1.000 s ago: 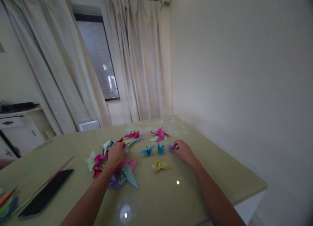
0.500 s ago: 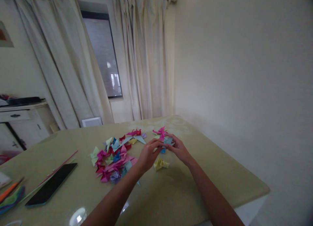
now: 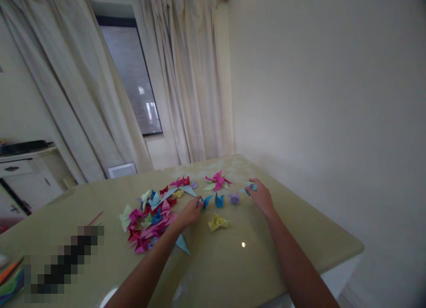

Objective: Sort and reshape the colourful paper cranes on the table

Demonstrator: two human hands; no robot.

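Observation:
My left hand (image 3: 190,212) is pinched at the end of a blue origami crane (image 3: 207,202), low over the table at the pile's right edge. Off to the right, my right hand (image 3: 262,197) has its fingers closed around a light blue origami piece (image 3: 250,187), partly covered by them. Between the hands stand another blue origami crane (image 3: 218,200) and a small lilac origami piece (image 3: 234,198). A yellow folded piece (image 3: 218,222) lies nearer to me. Behind them are pink and pale green pieces, the pink origami (image 3: 218,180) on top.
A pile of folded paper (image 3: 156,219) in many colours covers the table's left middle. A pixelated dark object (image 3: 66,263) and orange and green items (image 3: 11,277) lie at the left. The table (image 3: 299,237) runs along a white wall on the right.
My hands, together over the light blue piece before, have moved apart. The right carried that piece rightward; the left moved left to a blue crane. The blue and lilac pieces between now show.

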